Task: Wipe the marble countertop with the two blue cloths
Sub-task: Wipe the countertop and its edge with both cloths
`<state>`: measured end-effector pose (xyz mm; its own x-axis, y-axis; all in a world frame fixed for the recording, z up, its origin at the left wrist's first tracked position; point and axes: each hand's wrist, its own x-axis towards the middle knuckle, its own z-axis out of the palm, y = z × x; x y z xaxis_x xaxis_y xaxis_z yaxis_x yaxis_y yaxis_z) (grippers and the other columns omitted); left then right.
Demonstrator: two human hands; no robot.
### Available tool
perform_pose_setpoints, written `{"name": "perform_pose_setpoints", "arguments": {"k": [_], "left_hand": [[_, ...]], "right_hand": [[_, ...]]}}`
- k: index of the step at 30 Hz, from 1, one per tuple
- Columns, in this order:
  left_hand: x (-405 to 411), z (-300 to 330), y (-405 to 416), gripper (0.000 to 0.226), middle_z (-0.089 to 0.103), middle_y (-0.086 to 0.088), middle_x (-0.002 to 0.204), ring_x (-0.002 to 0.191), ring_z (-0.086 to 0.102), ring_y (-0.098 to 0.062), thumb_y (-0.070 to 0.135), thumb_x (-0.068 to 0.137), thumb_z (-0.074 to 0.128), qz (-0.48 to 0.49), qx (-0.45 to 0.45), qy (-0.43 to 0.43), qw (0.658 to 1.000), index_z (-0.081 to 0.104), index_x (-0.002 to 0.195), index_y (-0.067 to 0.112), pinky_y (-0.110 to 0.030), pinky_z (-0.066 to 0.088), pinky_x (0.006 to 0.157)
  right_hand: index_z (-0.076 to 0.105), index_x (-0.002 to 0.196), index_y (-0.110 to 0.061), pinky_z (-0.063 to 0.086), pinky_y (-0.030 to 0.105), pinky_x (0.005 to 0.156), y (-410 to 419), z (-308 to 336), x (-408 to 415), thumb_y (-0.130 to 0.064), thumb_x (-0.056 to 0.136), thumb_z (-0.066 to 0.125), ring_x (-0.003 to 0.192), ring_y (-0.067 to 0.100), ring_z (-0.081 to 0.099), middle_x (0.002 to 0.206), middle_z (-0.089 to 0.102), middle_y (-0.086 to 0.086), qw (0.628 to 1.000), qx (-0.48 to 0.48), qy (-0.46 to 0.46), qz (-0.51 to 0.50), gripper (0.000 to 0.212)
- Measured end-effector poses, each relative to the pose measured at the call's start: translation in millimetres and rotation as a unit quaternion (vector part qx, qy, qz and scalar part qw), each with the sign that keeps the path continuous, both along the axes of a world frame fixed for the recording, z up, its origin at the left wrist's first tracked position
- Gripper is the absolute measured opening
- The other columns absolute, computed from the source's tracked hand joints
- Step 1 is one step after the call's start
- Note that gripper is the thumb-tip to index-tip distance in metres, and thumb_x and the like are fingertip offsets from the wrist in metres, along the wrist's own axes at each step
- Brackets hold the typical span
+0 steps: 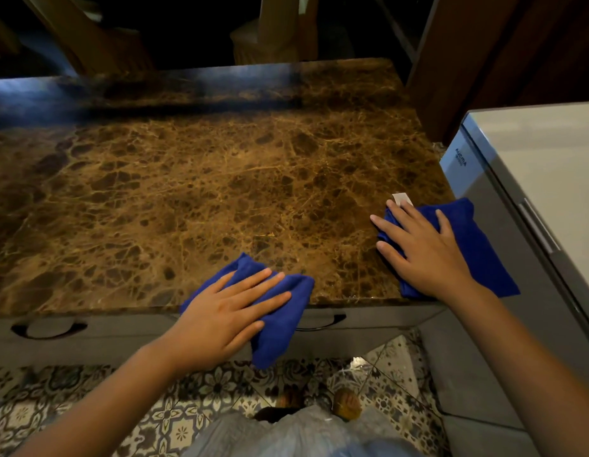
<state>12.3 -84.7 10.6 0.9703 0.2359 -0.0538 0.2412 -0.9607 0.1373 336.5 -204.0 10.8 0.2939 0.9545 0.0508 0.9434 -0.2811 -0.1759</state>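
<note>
Mid-wipe, I judge: both hands press flat, fingers spread, left hand [227,311] on a cloth [280,321] at lower centre, right hand [425,249] on another cloth [484,255] at the right edge of the countertop [187,179]; next, sweep toward the upper frame.

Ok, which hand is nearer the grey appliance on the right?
Right. The right hand presses its blue cloth beside the grey appliance; the left hand is at the counter's front edge, farther left.

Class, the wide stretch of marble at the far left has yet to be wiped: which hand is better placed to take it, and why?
Probably the left hand: its blue cloth lies nearer that stretch, while the right hand presses its cloth at the countertop's right edge.
</note>
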Motion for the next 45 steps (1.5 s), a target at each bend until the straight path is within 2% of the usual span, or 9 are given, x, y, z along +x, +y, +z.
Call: {"name": "perform_pose_setpoints", "arguments": {"k": [6,10,15,21,30,37,39,42,45], "left_hand": [[-31,11,52,0.056,0.025,-0.004,0.151,0.140,0.014,-0.012,0.049,0.094,0.014,0.089,-0.030,-0.026,0.995,0.026,0.142,0.023,-0.029,0.008,0.111],[-4,-1,95,0.071,0.005,0.006,0.153,0.143,0.007,-0.019,0.066,0.082,0.012,0.271,0.018,-0.029,0.962,0.014,0.143,0.031,-0.060,0.004,0.109],[64,-8,143,0.061,0.012,-0.002,0.157,0.143,0.008,-0.024,0.061,0.087,0.032,0.354,0.014,-0.042,0.934,0.022,0.142,0.038,-0.066,0.008,0.108],[124,-4,99,0.067,0.011,-0.001,0.157,0.143,0.007,-0.023,0.067,0.081,0.028,0.238,0.009,-0.033,0.971,0.020,0.142,0.040,-0.065,0.008,0.107],[79,-5,1,0.055,0.007,0.009,0.155,0.144,0.000,-0.020,0.057,0.091,0.023,0.006,0.000,-0.017,1.000,0.012,0.143,0.043,-0.059,0.001,0.112],[32,9,12,0.046,0.040,-0.001,0.145,0.138,0.030,-0.017,0.042,0.095,0.030,-0.102,-0.100,-0.073,0.987,0.045,0.134,0.023,-0.038,0.024,0.113],[30,9,20,0.043,0.045,-0.001,0.141,0.132,0.039,-0.014,0.041,0.095,0.031,-0.057,-0.147,-0.125,0.980,0.049,0.130,0.024,-0.035,0.034,0.107],[51,4,44,0.050,0.040,-0.002,0.143,0.131,0.039,-0.016,0.046,0.091,0.032,0.125,-0.144,-0.198,0.962,0.040,0.136,0.025,-0.033,0.032,0.106],[89,-2,83,0.058,0.021,-0.008,0.154,0.142,0.017,-0.025,0.050,0.091,0.031,0.289,-0.041,-0.129,0.948,0.027,0.143,0.025,-0.050,0.018,0.111]], "right_hand": [[0.030,0.138,-0.037,0.002,0.054,0.110,1,0,0,-0.056,0.088,0.019,0.141,0.015,0.009,0.154,0.021,-0.001,1.000,0.010,0.000,0.003,0.054],[0.030,0.138,-0.037,0.002,0.054,0.110,1,-1,1,-0.057,0.091,0.018,0.141,0.015,0.009,0.154,0.020,-0.001,1.000,0.009,-0.003,0.001,0.052],[0.028,0.138,-0.039,0.002,0.054,0.110,2,-2,1,-0.056,0.089,0.020,0.141,0.014,0.007,0.154,0.019,-0.002,1.000,0.003,-0.005,0.000,0.052],[0.029,0.138,-0.038,0.003,0.054,0.110,2,-3,2,-0.056,0.088,0.018,0.141,0.015,0.009,0.154,0.021,-0.002,1.000,0.007,-0.010,0.000,0.054],[0.030,0.138,-0.036,0.003,0.054,0.110,2,-3,2,-0.051,0.090,0.022,0.140,0.016,0.011,0.153,0.023,0.000,1.000,0.011,-0.012,0.001,0.051],[0.029,0.138,-0.036,0.003,0.054,0.110,1,-2,1,-0.051,0.091,0.019,0.141,0.015,0.008,0.154,0.021,0.000,1.000,0.008,-0.005,0.001,0.051],[0.030,0.138,-0.036,0.002,0.054,0.110,1,-2,1,-0.050,0.091,0.019,0.141,0.015,0.009,0.154,0.021,0.000,1.000,0.009,-0.002,0.001,0.050],[0.030,0.138,-0.035,0.002,0.053,0.110,1,-2,1,-0.050,0.091,0.019,0.141,0.015,0.009,0.154,0.021,0.000,1.000,0.011,0.001,-0.001,0.050],[0.029,0.139,-0.033,0.002,0.053,0.110,0,-2,1,-0.048,0.093,0.021,0.141,0.015,0.007,0.155,0.018,0.002,1.000,0.027,0.012,0.002,0.049]]}}
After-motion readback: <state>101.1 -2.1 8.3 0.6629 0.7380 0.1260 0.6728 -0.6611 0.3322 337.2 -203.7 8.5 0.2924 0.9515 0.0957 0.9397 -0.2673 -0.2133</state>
